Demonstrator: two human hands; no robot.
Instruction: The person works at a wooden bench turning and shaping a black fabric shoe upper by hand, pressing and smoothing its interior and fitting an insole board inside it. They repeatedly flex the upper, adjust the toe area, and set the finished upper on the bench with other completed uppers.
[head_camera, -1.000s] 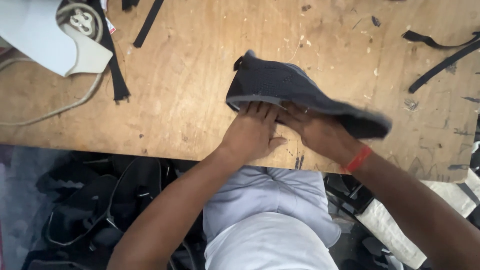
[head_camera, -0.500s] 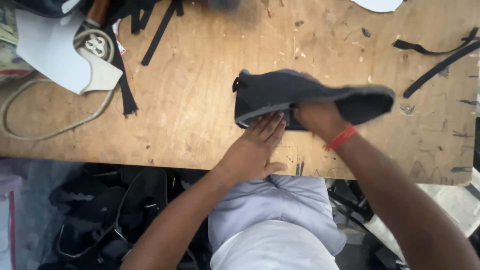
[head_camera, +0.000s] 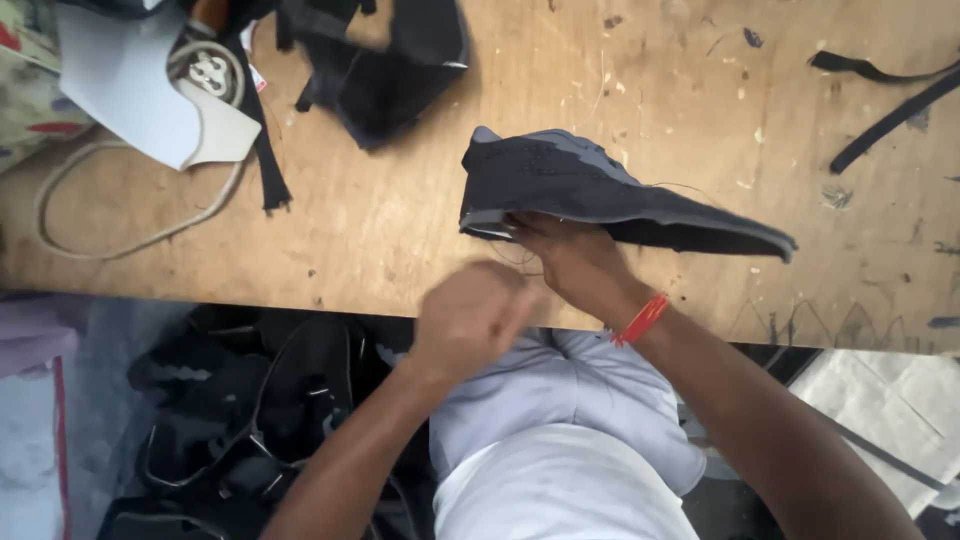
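While right hand (head_camera: 565, 262) grips dark shoe upper (head_camera: 590, 190), left hand (head_camera: 470, 315) fisted

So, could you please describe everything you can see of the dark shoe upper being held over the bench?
The dark shoe upper is a soft grey-black textile piece with no sole showing. Its taller heel end points left and it tapers to a flat toe at the right. It lies on its side just above the wooden workbench. The right hand grips its lower edge near the heel; the left hand is close below, blurred, not clearly touching.
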